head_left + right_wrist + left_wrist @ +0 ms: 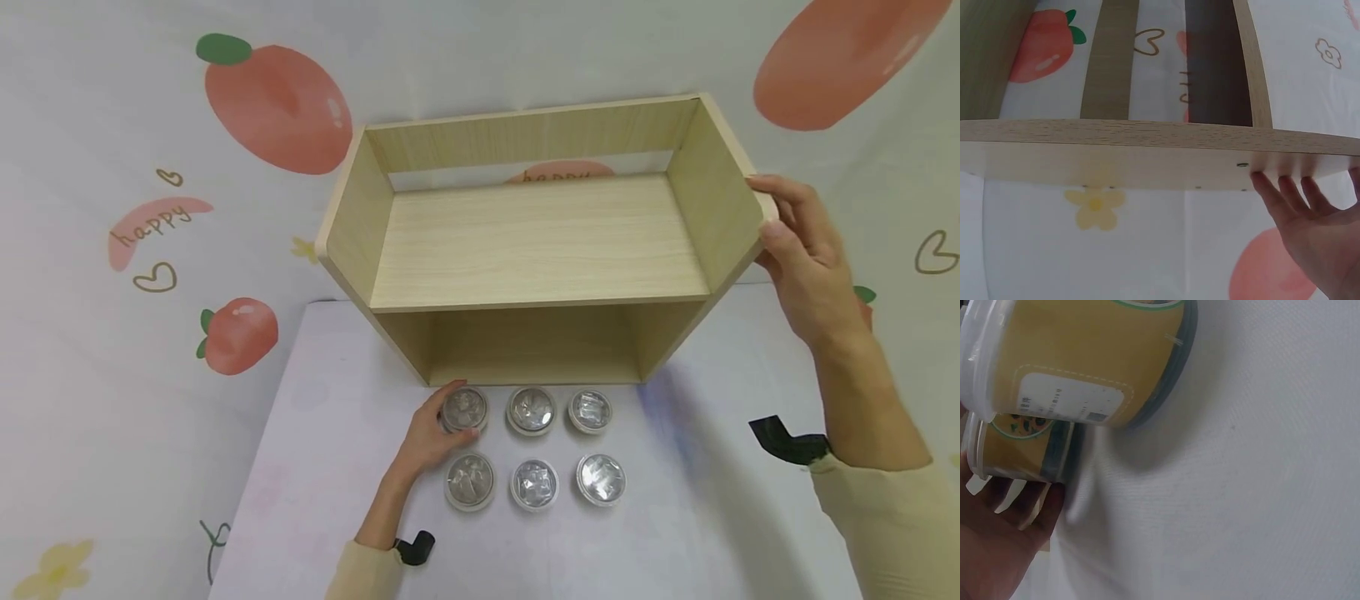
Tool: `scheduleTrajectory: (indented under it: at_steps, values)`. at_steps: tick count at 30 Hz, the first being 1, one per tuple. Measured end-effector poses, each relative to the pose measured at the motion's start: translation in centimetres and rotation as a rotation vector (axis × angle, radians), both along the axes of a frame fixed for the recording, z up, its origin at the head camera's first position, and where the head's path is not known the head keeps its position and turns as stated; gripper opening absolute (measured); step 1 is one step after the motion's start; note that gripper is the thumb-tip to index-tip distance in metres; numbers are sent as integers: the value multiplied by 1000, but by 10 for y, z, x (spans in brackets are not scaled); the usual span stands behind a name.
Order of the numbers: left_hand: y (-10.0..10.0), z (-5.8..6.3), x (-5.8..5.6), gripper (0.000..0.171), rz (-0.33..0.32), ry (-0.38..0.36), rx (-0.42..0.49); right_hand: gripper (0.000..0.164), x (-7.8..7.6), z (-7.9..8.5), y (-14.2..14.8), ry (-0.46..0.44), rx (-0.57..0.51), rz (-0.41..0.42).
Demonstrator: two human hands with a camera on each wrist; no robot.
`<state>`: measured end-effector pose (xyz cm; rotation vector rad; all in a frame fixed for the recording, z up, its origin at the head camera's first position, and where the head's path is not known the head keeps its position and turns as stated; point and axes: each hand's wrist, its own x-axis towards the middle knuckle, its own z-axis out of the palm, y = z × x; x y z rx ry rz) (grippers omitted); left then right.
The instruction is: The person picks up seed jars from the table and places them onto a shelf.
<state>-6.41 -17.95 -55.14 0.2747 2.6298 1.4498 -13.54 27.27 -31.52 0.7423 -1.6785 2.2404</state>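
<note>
A light wooden two-tier shelf [540, 242] stands at the back. My right hand [813, 258] holds the edge of its right side panel [716, 187]; in the right wrist view, fingertips [1260, 181] touch the panel's outer face. Before the shelf, round jars with clear lids stand in two rows of three. My left hand [431, 433] grips the back-left jar [465, 408], thumb in front and a finger behind. In the left wrist view that jar [1016, 447] shows a yellow wrapper with a dark band, partly hidden by the larger-looking front-left jar [1079, 356].
Beside the held jar are the back-middle jar [531, 410] and back-right jar [590, 412]. The front row has a middle jar [535, 484] and a right jar [601, 479]. A white cloth [322, 467] covers the table; a fruit-printed curtain [90, 358] hangs behind.
</note>
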Motion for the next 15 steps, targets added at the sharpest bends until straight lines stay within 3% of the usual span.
scheduleTrajectory:
  at_steps: [7,15]
  values:
    - [-7,11,-1,83,-3,13,22,36,-3,-2,-7,51,-68,-82]
    - [-8,34,2,83,-23,11,-1,37,-2,3,-16,165,47,-209]
